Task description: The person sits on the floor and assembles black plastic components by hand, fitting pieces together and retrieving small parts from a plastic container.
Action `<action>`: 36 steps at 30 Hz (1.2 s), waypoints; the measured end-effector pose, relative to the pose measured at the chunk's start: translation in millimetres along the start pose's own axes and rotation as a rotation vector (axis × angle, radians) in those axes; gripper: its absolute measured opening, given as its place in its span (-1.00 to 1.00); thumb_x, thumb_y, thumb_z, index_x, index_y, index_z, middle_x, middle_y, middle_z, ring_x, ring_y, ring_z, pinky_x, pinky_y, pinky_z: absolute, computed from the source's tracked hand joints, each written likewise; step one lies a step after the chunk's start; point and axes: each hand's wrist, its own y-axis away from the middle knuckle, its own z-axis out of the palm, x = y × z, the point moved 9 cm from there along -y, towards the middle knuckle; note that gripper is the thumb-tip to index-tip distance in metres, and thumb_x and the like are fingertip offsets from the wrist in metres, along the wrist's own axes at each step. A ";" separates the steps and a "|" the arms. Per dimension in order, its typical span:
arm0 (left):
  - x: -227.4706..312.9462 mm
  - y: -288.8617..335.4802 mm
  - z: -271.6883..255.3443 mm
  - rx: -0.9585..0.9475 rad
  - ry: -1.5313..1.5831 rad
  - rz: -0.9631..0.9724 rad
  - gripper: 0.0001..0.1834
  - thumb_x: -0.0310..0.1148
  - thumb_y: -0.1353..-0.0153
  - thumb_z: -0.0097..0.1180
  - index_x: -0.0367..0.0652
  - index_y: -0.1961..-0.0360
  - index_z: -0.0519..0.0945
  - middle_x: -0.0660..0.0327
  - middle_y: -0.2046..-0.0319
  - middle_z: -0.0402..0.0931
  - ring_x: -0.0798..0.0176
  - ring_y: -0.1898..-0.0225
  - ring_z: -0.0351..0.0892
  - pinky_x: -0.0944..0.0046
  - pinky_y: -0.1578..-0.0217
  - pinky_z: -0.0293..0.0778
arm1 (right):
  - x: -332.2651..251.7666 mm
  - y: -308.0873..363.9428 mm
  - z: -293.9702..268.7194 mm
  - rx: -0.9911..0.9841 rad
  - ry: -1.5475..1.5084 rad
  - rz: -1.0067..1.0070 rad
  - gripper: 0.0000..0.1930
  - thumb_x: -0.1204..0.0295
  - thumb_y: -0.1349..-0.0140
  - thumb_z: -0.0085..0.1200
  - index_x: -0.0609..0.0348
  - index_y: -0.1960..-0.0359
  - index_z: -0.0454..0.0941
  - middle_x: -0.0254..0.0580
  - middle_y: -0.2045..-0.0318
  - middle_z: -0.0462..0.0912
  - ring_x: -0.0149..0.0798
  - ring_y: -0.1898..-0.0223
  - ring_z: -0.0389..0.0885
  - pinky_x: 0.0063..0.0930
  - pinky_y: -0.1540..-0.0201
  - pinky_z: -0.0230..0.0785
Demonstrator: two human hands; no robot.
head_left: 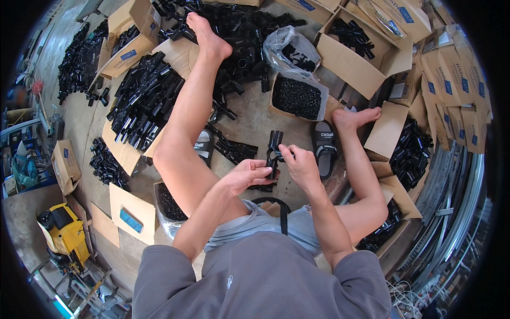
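Note:
A black tubular pipe connector (274,142) stands roughly upright between my hands, in front of my lap. My left hand (248,176) grips its lower end, with the fingers behind it and the thumb in front. At its right side, the thumb and forefinger of my right hand (299,165) are closed together against the middle of the connector. Any small part pinched there is too small to name. Just beyond my hands lies a loose row of similar black connectors (234,150) on the floor.
Small black pieces (296,97) fill a low carton ahead, beside a clear plastic bag (287,45). Connector piles (146,101) lie left and far. Open cartons (366,72) crowd the right, near long metal bars (451,186). Sandals (323,149) and a phone (130,219) lie nearby.

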 end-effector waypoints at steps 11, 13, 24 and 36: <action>11.6 2.6 -4.7 0.065 -0.154 0.069 -0.64 -0.41 -0.42 0.24 -0.34 -0.17 0.56 0.16 0.00 0.70 0.31 -0.04 0.71 0.25 -0.15 0.62 | 21.7 -8.8 14.9 -0.086 -0.107 0.140 -0.53 0.08 -0.49 0.06 0.33 0.29 0.66 0.30 0.46 0.61 0.31 0.35 0.64 -0.04 0.32 0.42; 17.6 6.9 -4.7 0.082 -0.156 0.058 -0.64 -0.42 -0.41 0.25 -0.33 -0.16 0.57 0.16 0.00 0.70 0.32 -0.02 0.71 0.26 -0.13 0.62 | 28.0 -12.6 20.5 -0.108 -0.147 0.177 -0.53 0.07 -0.50 0.05 0.33 0.29 0.66 0.29 0.47 0.60 0.30 0.36 0.64 -0.04 0.33 0.41; 65.1 29.6 -36.6 0.311 -0.462 0.202 -0.63 -0.49 -0.36 0.26 -0.42 -0.15 0.59 0.28 0.12 0.71 0.45 0.12 0.63 0.35 0.07 0.58 | 41.6 -84.3 46.5 -0.064 -0.374 0.189 -0.49 0.01 -0.54 -0.03 0.27 0.23 0.68 -0.05 0.40 0.75 -0.24 0.34 0.73 -0.26 0.19 0.53; 82.4 19.0 -42.5 0.760 -1.572 0.451 -0.60 -0.65 -0.08 0.21 -0.40 0.00 0.52 -0.18 0.26 0.65 -0.28 0.18 0.68 -0.15 0.17 0.59 | 96.3 -193.3 39.7 0.291 0.212 0.291 -0.85 0.43 -0.24 0.24 0.07 0.17 0.72 0.03 0.18 0.78 0.13 0.05 0.75 -0.04 -0.01 0.57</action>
